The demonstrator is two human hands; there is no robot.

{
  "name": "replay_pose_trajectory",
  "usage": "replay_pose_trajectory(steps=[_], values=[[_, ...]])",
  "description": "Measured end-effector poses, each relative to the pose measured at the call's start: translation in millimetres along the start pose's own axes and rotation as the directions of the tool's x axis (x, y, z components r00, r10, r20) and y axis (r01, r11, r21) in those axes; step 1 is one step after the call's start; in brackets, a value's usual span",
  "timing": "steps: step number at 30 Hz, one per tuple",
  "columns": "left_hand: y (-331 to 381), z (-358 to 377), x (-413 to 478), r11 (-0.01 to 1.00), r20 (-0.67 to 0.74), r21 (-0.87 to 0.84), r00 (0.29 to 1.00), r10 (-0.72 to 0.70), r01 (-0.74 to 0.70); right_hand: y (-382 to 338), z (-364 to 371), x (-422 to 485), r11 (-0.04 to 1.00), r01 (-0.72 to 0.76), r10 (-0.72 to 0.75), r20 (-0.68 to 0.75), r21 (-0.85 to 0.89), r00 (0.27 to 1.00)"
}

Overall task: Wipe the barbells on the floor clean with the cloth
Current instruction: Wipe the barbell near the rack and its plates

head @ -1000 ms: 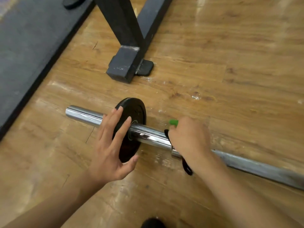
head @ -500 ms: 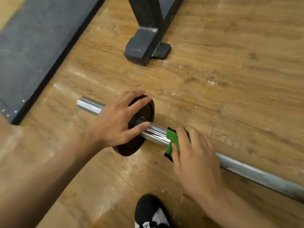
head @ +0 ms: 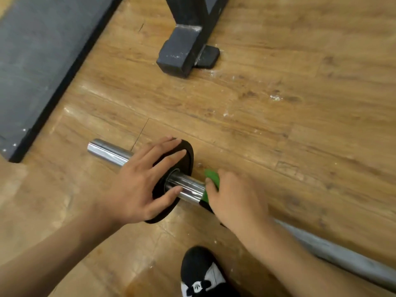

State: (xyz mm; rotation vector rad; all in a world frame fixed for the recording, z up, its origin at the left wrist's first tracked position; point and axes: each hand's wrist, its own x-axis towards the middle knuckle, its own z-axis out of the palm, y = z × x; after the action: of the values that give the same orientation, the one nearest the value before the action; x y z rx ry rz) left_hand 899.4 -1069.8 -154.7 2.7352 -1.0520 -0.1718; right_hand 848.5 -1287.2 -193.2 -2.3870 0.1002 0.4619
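Bright, mirror-smooth chrome on the barbell sleeve — duller, matt grey metal along its shaft. Matt black, rubbery-looking weight plate. Glossy wood-grain floor, scuffed with white flecks — chipped black paint on the rack foot.

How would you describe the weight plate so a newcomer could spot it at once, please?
Follow the chrome barbell on the floor to its left end. Under the left hand sits a black plate: the only round disc there, unlike the green item beside it.
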Motion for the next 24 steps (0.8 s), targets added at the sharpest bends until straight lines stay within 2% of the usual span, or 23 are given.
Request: replay_pose_trajectory(steps=[2, 6, 8, 10, 11, 13, 15, 18, 20, 21, 22, 24], values=[[2.7, 0.6, -7.8, 1.0, -0.017, 0.019, 1.0, -0.017, 0.017, -9.9, 4.4, 3.5, 0.998, -0.032, 0.031, -0.011, -0.05, 0.999], [2.0, 1.8, -15.9, 1.0, -0.022, 0.01, 1.0, -0.005, 0.005, -15.1, 31.6, -58.1, 0.948, 0.143, -0.149, -0.001, -0.286, 0.989], [1.3, 1.3, -12.4, 1.0, -0.009, 0.009, 1.0, 0.001, -0.001, -7.1, 31.8, -40.1, 0.944, 0.18, -0.198, -0.039, -0.278, 0.979], [-2.4, -0.5, -1.0, 1.0, 0.012, 0.003, 1.0, -0.002, 0.002, -11.8, 12.3, 1.9, 0.988, 0.052, -0.072, -0.131, -0.147, 0.989], [-4.0, -1.7, 5.9, 1.0, 0.023, -0.001, 1.0, -0.005, 0.005, -12.6, 10.9, 9.4, 0.99, -0.014, 0.001, -0.1, -0.138, 0.995], [-6.2, -5.6, 21.2, 1.0, 0.047, -0.016, 0.999, -0.017, 0.017, -16.6, 13.3, 2.7, 0.978, 0.014, -0.046, -0.147, -0.208, 0.988], [-8.9, -10.3, 37.0, 1.0, 0.051, -0.018, 0.998, -0.022, 0.023, -20.7, 18.0, -23.5, 0.957, 0.082, -0.12, -0.119, -0.279, 0.986], [-7.2, -13.7, 42.4, 1.0, -0.039, 0.006, 0.999, 0.002, -0.001, -7.3, 21.7, -7.1, 0.926, 0.136, -0.199, -0.149, -0.353, 0.969], [-3.9, -9.9, 34.6, 0.999, -0.133, 0.038, 0.991, 0.022, -0.017, -13.1, 4.0, 24.1, 0.953, 0.003, -0.065, -0.197, -0.302, 0.978], [-1.1, -5.8, 29.1, 0.999, -0.155, 0.053, 0.988, 0.016, -0.008, -15.6, 2.3, 28.3, 0.949, -0.019, -0.043, -0.189, -0.315, 0.981], [1.5, -0.8, 24.0, 0.998, -0.158, 0.063, 0.987, 0.004, 0.006, -18.3, 2.6, 26.2, 0.948, -0.027, -0.037, -0.193, -0.319, 0.981], [1.5, 4.8, 20.4, 0.998, -0.144, 0.062, 0.989, -0.014, 0.024, -20.6, 9.7, 5.1, 0.933, 0.026, -0.056, -0.075, -0.358, 0.996]])
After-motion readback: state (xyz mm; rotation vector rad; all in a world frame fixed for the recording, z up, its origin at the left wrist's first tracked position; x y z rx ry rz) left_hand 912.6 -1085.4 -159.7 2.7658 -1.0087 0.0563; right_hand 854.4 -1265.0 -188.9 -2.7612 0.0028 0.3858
